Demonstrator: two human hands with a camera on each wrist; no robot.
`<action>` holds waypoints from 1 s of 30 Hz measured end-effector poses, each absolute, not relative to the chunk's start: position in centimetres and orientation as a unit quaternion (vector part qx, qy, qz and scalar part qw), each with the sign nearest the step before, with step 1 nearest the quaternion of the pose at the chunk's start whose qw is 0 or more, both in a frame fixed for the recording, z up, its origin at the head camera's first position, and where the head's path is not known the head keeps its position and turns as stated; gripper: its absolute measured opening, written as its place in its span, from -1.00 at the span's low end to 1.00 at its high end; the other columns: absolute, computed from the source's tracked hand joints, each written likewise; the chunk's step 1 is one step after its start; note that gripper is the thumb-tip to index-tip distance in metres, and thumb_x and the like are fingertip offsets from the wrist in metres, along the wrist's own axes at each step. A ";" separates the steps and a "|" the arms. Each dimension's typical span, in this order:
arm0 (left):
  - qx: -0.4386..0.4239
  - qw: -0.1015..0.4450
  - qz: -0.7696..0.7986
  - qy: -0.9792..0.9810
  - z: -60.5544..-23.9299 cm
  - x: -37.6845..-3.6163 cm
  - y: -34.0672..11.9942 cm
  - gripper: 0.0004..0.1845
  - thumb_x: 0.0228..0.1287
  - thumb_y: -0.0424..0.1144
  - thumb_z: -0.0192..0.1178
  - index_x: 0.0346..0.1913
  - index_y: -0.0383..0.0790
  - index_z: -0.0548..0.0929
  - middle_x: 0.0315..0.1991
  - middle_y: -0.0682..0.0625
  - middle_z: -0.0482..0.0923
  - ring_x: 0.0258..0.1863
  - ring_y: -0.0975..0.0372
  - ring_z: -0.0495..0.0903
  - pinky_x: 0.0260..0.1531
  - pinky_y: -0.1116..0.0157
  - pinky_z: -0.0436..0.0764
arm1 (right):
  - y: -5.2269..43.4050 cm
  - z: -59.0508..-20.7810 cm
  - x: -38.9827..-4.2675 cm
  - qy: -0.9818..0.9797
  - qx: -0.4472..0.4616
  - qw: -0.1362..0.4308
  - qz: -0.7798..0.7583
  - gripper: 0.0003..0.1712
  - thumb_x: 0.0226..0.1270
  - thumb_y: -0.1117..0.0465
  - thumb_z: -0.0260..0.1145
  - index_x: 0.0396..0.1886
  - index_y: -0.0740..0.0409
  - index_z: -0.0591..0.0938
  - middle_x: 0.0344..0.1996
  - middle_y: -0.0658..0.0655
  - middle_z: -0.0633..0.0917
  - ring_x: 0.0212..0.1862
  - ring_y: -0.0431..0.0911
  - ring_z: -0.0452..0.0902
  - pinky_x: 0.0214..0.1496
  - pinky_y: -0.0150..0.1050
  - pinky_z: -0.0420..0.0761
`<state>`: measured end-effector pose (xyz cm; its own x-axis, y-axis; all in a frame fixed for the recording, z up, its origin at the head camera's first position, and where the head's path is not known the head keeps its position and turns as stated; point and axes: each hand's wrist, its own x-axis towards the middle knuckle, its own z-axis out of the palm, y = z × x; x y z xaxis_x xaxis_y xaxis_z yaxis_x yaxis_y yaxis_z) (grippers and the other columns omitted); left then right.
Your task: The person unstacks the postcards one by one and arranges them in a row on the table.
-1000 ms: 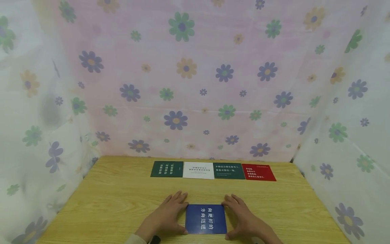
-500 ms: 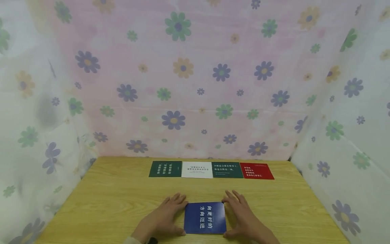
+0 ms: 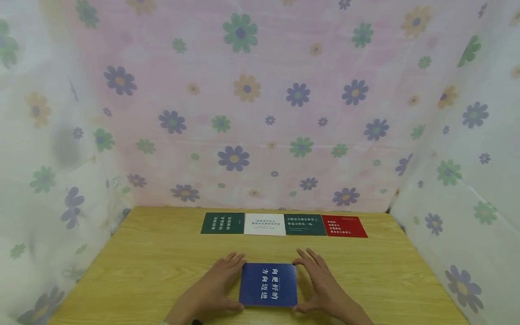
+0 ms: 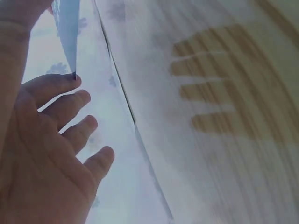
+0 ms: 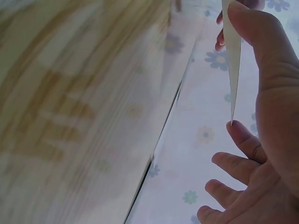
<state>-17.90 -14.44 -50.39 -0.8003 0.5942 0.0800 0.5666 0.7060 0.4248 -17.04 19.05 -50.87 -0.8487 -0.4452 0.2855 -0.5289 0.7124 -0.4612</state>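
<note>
A blue card [image 3: 268, 285] with white Chinese characters, turned sideways, is held between my two hands, raised a little above the table. My left hand [image 3: 212, 289] grips its left edge, thumb at the near corner and index finger at the far corner. On the opposite edge, my right hand [image 3: 325, 289] holds the corners the same way. Both wrist views show the card nearly edge-on, a thin bluish wedge [image 4: 68, 32] on the left and a pale one [image 5: 232, 51] on the right. The other fingers of each hand are spread and touch nothing.
Along the back of the wooden table [image 3: 142, 257] lie a green card [image 3: 222, 223], a white card [image 3: 265, 225], a second green card [image 3: 305, 225] and a red card [image 3: 344, 226], side by side. Flower-patterned sheets [image 3: 260, 108] enclose the back and sides.
Both hands have lifted the blue card off the table and shifted it slightly away and to the left. The row of cards at the back stays as it was.
</note>
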 end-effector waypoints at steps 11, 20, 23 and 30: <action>0.310 0.000 0.236 0.921 -50.3 -17.8 -16.3 0.12 -0.14 0.16 0.60 0.49 -0.27 0.37 0.56 -0.16 0.24 0.57 -0.19 0.09 0.50 -0.23 0.12 | 17.8 -50.6 -17.2 -0.905 0.278 0.060 0.316 0.19 -0.36 -0.15 0.78 0.36 0.14 0.50 0.48 0.29 0.39 0.52 0.36 0.15 0.36 0.49 0.31; 0.285 0.024 0.287 0.914 -49.9 -17.2 -18.2 0.16 -0.18 0.10 0.64 0.50 -0.30 0.34 0.58 -0.19 0.17 0.57 -0.24 0.03 0.46 -0.28 0.13 | 15.8 -50.7 -17.4 -0.896 0.291 0.080 0.325 0.19 -0.38 -0.19 0.78 0.35 0.10 0.52 0.44 0.28 0.45 0.50 0.35 0.18 0.36 0.47 0.32; 0.277 0.025 0.298 0.913 -49.6 -17.2 -18.7 0.17 -0.18 0.11 0.64 0.51 -0.28 0.33 0.59 -0.18 0.15 0.57 -0.24 0.02 0.44 -0.31 0.15 | 15.1 -50.5 -17.5 -0.900 0.278 0.064 0.330 0.18 -0.37 -0.16 0.78 0.35 0.09 0.52 0.46 0.25 0.44 0.52 0.30 0.17 0.40 0.44 0.30; 0.268 0.020 0.324 0.907 -49.6 -17.0 -20.2 0.15 -0.13 0.03 0.64 0.57 -0.13 0.28 0.60 -0.14 0.13 0.58 -0.21 0.01 0.41 -0.31 0.21 | 14.0 -50.9 -17.8 -0.895 0.288 0.060 0.336 0.17 -0.34 -0.17 0.77 0.35 0.17 0.52 0.43 0.29 0.46 0.49 0.31 0.22 0.39 0.43 0.32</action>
